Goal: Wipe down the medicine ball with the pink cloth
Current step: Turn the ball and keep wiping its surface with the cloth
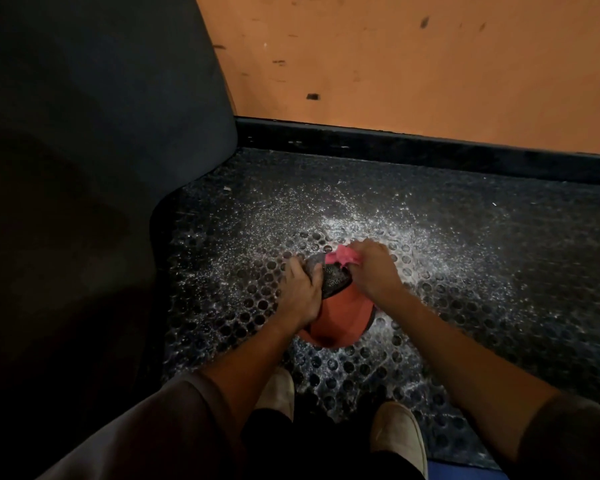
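Two hands sit on the medicine ball (340,317), which rests on the floor mat (465,271): left hand (303,289) spread flat on its 9 o'clock flank, right hand (371,268) with its grip bunched round the pink cloth (343,256) at 1 o'clock. Bare orange surface lies toward 6 o'clock of the cloth, so the next stroke probably runs that way

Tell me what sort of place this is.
Most likely a gym or workout room. A red and black medicine ball sits on a black floor mat full of round holes, the orange wall behind is scuffed with dark marks, and the right hand holds a pink cloth on the ball.
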Motion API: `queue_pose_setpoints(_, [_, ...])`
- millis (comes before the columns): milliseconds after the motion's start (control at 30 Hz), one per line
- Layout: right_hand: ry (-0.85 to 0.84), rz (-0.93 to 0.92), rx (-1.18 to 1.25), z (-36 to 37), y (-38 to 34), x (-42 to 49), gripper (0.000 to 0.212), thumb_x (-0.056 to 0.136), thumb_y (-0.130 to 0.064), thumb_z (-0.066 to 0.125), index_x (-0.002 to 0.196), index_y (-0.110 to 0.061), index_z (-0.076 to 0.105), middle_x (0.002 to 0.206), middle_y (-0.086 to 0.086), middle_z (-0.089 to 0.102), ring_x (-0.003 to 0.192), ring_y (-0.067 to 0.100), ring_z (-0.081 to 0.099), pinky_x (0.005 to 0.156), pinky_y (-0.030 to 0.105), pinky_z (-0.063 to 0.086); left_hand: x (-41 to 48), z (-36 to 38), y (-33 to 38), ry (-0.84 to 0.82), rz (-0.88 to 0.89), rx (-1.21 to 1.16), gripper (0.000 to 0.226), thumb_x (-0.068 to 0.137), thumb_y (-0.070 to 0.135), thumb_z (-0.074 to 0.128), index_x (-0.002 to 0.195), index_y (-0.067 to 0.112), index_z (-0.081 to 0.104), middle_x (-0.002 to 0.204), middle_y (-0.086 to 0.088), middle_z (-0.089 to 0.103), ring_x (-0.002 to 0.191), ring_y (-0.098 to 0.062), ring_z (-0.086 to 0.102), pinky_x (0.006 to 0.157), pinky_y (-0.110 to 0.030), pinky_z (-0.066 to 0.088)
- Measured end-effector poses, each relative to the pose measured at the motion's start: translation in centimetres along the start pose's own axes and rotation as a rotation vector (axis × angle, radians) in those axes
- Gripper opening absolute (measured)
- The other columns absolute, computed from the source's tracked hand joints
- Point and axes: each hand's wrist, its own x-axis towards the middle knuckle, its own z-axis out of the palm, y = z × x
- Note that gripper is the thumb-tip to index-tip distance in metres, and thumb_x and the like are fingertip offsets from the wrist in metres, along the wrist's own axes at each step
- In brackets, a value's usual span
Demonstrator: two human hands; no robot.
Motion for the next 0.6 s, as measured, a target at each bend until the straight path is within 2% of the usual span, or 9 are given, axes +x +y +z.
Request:
queue_pose_setpoints(33, [0.005,-0.078,0.002,-0.3,-0.1,-0.7,0.020,0.089,-0.001,0.055,0.100,-0.007,0.070,0.092,0.006,0.061,0.089,0.019,0.051,0.092,0.031,0.035,-0.1,0.2,0.0,0.001,0.022,-0.027,0.025,0.103,0.034,0.035,0.114,0.011,0.036,0.113,-0.008,0.042,0.107,-0.023,0.044,0.101,-0.050,0.038])
queue_pose_setpoints(100, [-0.003,-0.145,0.049,-0.6,1.0,-1.4,0.022,0.090,-0.008,0.058,0.106,-0.014,0.071,0.095,-0.003,0.058,0.091,0.016,0.050,0.078,0.025,0.034,-0.1,0.3,0.1,-0.017,0.048,0.002,0.037,0.104,0.034,0.030,0.132,0.009,0.038,0.127,-0.011,0.046,0.118,-0.025,0.043,0.108,-0.048,0.031])
queue_pose_setpoints(167, [0.003,-0.030,0.075,-0.6,2.3,-1.2,0.020,0.091,-0.016,0.060,0.108,-0.017,0.071,0.098,0.000,0.060,0.092,0.020,0.057,0.069,0.024,0.038,0.3,0.3,0.2,-0.050,0.067,0.051,0.044,0.105,0.036,0.025,0.140,0.012,0.037,0.141,-0.011,0.042,0.128,-0.026,0.040,0.112,-0.047,0.027])
queue_pose_setpoints(233, [0.032,0.043,0.088,-0.4,2.3,-1.1,0.022,0.088,-0.009,0.060,0.107,-0.013,0.071,0.100,0.007,0.063,0.093,0.026,0.059,0.073,0.028,0.044,0.9,0.5,0.5,-0.070,0.078,0.068,0.044,0.105,0.036,0.023,0.139,0.012,0.039,0.142,-0.011,0.043,0.129,-0.027,0.041,0.111,-0.047,0.028])
queue_pose_setpoints(300, [0.036,-0.071,0.055,-0.1,1.5,-1.6,0.027,0.085,-0.003,0.061,0.108,-0.012,0.070,0.107,0.005,0.064,0.099,0.026,0.055,0.083,0.035,0.046,1.5,0.6,0.6,-0.081,0.056,0.066,0.044,0.106,0.035,0.023,0.139,0.012,0.040,0.141,-0.012,0.044,0.127,-0.028,0.044,0.109,-0.047,0.031])
queue_pose_setpoints(367, [-0.018,-0.213,0.050,-0.3,1.3,-2.4,0.032,0.082,0.001,0.063,0.112,-0.010,0.068,0.114,0.000,0.062,0.103,0.023,0.050,0.085,0.033,0.042,2.0,0.2,0.4,-0.098,0.018,0.041,0.044,0.106,0.035,0.024,0.140,0.012,0.040,0.141,-0.013,0.045,0.126,-0.030,0.045,0.107,-0.044,0.034])
queue_pose_setpoints(400, [-0.032,-0.218,0.073,-0.5,1.6,-2.4,0.033,0.082,0.001,0.063,0.113,-0.009,0.067,0.113,-0.001,0.060,0.103,0.023,0.049,0.084,0.033,0.042,2.2,0.0,0.3,-0.110,0.004,0.029,0.045,0.105,0.036,0.024,0.140,0.013,0.040,0.140,-0.014,0.045,0.125,-0.031,0.045,0.106,-0.042,0.035])
queue_pose_setpoints(500, [0.084,-0.045,0.111,-0.9,1.7,-1.6,0.023,0.090,-0.010,0.060,0.112,-0.010,0.068,0.106,0.007,0.059,0.100,0.027,0.052,0.082,0.032,0.042,2.4,0.0,0.6,-0.133,-0.001,0.022,0.043,0.105,0.037,0.024,0.135,0.013,0.042,0.136,-0.014,0.047,0.122,-0.032,0.046,0.103,-0.043,0.036])
queue_pose_setpoints(600, [0.029,-0.164,0.052,-0.3,0.5,-2.0,0.028,0.084,-0.003,0.064,0.111,-0.011,0.068,0.111,0.001,0.059,0.104,0.019,0.046,0.085,0.029,0.038,2.5,0.0,0.6,-0.111,-0.018,0.007,0.041,0.105,0.036,0.024,0.132,0.012,0.044,0.129,-0.014,0.051,0.115,-0.031,0.050,0.096,-0.041,0.039])
